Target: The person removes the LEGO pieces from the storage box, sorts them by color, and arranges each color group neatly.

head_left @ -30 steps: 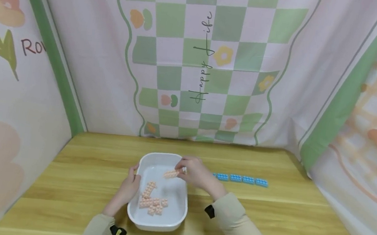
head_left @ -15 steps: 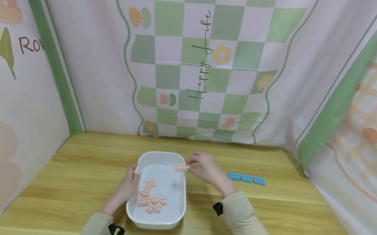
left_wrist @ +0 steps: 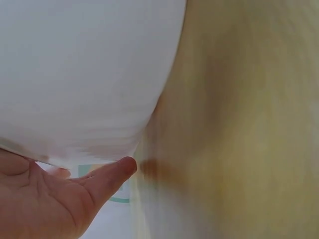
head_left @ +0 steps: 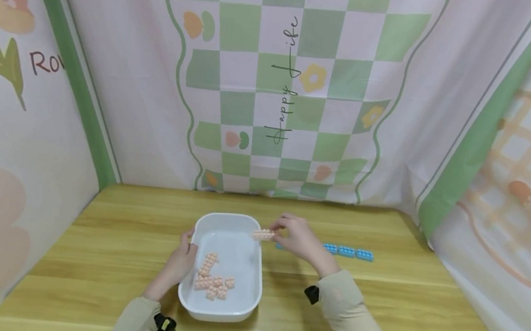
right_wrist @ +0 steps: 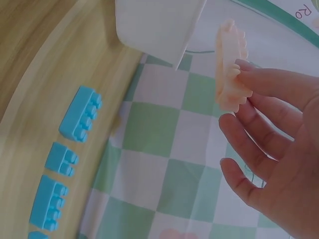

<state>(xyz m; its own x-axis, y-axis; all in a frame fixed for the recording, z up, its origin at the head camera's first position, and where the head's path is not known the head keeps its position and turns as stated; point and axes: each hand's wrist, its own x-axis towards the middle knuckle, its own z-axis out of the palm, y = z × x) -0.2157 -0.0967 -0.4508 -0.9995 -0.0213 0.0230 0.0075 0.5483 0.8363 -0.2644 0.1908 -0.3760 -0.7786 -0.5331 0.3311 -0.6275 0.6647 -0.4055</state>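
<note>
Pink brick (head_left: pixel 263 234) is pinched btwn thumb & fingers of R hand (head_left: pixel 300 240), held up near tub's (head_left: pixel 219 316) far R corner. L hand (head_left: pixel 180 260) is laid against tub's L side; can't be told if clamped. Pink pcs (head_left: pixel 203 281) are heaped inside tub, near L; blue bricks (head_left: pixel 346 252) lined up R of tub.

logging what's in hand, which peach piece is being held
The peach piece pinched in the right hand; the other peach pieces lie in the white tray.
</note>
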